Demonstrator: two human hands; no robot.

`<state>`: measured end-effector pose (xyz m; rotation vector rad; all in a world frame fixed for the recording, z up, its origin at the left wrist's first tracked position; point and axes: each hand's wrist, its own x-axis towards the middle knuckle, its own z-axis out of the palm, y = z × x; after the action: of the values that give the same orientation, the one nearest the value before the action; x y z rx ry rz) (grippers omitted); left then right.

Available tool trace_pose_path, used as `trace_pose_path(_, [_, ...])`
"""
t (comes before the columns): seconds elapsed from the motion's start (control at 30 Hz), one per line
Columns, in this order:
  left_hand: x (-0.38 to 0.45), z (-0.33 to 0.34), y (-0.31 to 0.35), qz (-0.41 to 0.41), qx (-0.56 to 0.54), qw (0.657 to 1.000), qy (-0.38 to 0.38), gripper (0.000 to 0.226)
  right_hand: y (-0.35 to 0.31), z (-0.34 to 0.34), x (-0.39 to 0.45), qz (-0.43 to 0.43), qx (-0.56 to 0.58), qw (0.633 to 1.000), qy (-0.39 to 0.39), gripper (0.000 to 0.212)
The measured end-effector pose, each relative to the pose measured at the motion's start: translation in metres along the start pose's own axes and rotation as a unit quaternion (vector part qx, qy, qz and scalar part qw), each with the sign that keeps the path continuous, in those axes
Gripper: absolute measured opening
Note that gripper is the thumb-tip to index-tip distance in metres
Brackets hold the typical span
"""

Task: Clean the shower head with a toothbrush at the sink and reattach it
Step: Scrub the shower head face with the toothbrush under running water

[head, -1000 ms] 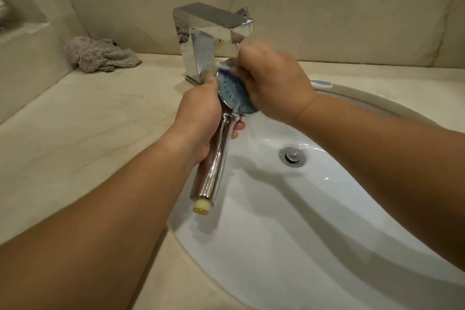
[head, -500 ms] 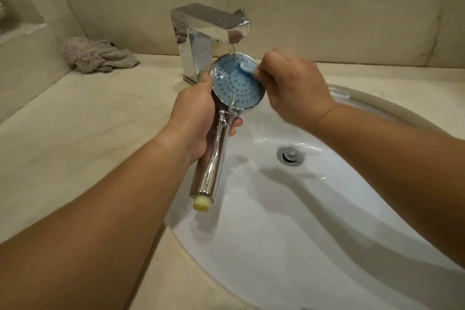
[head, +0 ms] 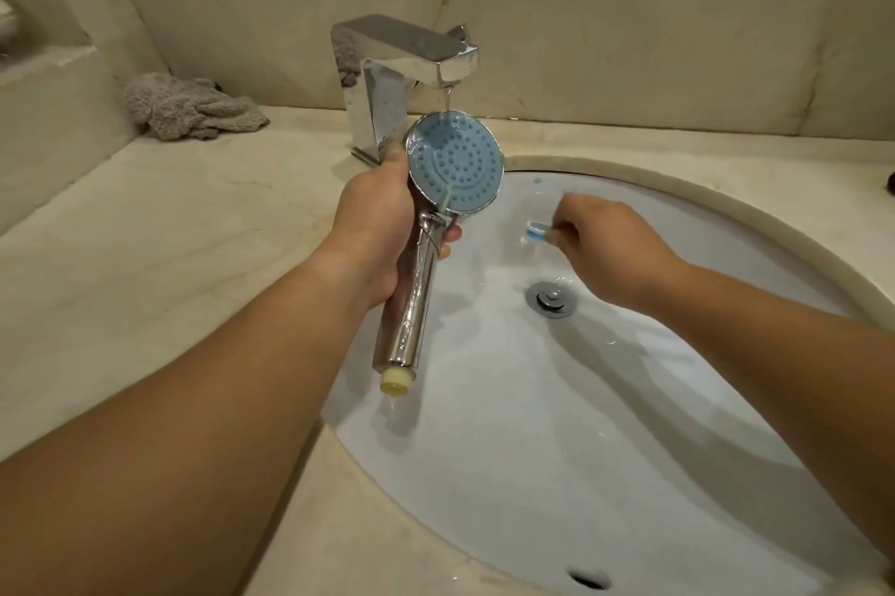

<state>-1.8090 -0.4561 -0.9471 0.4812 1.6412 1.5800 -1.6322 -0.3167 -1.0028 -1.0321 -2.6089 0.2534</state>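
My left hand [head: 375, 227] grips the chrome shower head [head: 455, 159] by its handle, its blue nozzle face turned up toward me. A thin stream from the chrome faucet [head: 387, 63] falls on the top of that face and runs down it. The handle's cream threaded end points down at the basin's left edge. My right hand [head: 605, 247] is lower and to the right, over the white sink [head: 557, 426], shut on the toothbrush [head: 535, 231]. Only the blue and white brush head shows, pointing left, apart from the shower head.
The drain plug [head: 549, 298] sits in the basin below my right hand. A crumpled grey cloth [head: 189, 109] lies at the back left of the beige marble counter [head: 169, 256]. A marble wall rises behind the faucet, and a ledge stands at far left.
My right hand has pulled the toothbrush off the shower head's face and moved down and right over the basin. The shower head now sits uncovered under the running water.
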Motion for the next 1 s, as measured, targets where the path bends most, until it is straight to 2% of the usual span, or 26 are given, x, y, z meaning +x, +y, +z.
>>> trace_pose_path(0.2, [-0.004,-0.001,0.002,-0.007,0.006,1.000,-0.002,0.046,0.014,0.022,-0.010,0.121,-0.043,0.980,-0.151,0.025])
trace_pose_path(0.33, [-0.008,-0.003,0.000,-0.016,0.012,1.000,-0.023,0.047,0.019,0.042,-0.020,0.121,-0.160,0.955,-0.220,0.009])
trace_pose_path(0.4, [-0.009,-0.004,-0.001,-0.016,0.014,0.999,-0.029,0.046,0.013,0.037,-0.016,0.119,-0.184,0.947,-0.234,0.011])
trace_pose_path(0.43, [-0.009,-0.004,-0.001,-0.017,0.011,0.999,-0.030,0.043,0.005,0.030,-0.011,0.123,-0.158,0.956,-0.213,0.016])
trace_pose_path(0.47, [-0.009,-0.004,-0.001,-0.019,0.008,0.999,-0.029,0.040,-0.006,0.019,-0.003,0.132,-0.083,0.974,-0.165,0.024])
trace_pose_path(0.5, [-0.009,-0.004,-0.001,-0.022,0.001,0.999,-0.027,0.036,-0.020,0.005,0.005,0.152,0.054,0.982,-0.103,0.032])
trace_pose_path(0.53, [-0.007,-0.003,-0.001,-0.026,-0.007,0.999,-0.027,0.035,-0.038,-0.007,0.011,0.169,0.231,0.957,-0.055,0.038])
trace_pose_path(0.57, [-0.006,-0.002,-0.001,-0.030,-0.016,0.999,-0.028,0.035,-0.056,-0.016,0.016,0.172,0.383,0.907,-0.037,0.042])
trace_pose_path(0.63, [-0.003,-0.001,0.000,-0.032,-0.028,0.999,-0.027,0.038,-0.083,-0.022,0.023,0.144,0.529,0.834,-0.052,0.058])
trace_pose_path(0.73, [0.003,0.001,0.002,-0.038,-0.031,0.998,-0.030,0.051,-0.096,-0.008,0.029,0.149,0.614,0.774,-0.044,0.072])
trace_pose_path(0.83, [0.005,0.005,0.004,-0.040,0.000,0.998,-0.044,0.050,-0.093,0.001,0.033,0.150,0.654,0.741,-0.021,0.063])
trace_pose_path(0.9, [0.007,0.009,0.008,-0.040,-0.006,0.998,-0.050,0.046,-0.088,0.004,0.036,0.138,0.654,0.744,-0.001,0.055])
trace_pose_path(1.0, [0.011,0.011,0.012,-0.061,-0.045,0.995,-0.069,0.052,-0.082,0.008,0.040,0.137,0.608,0.781,0.040,0.060])
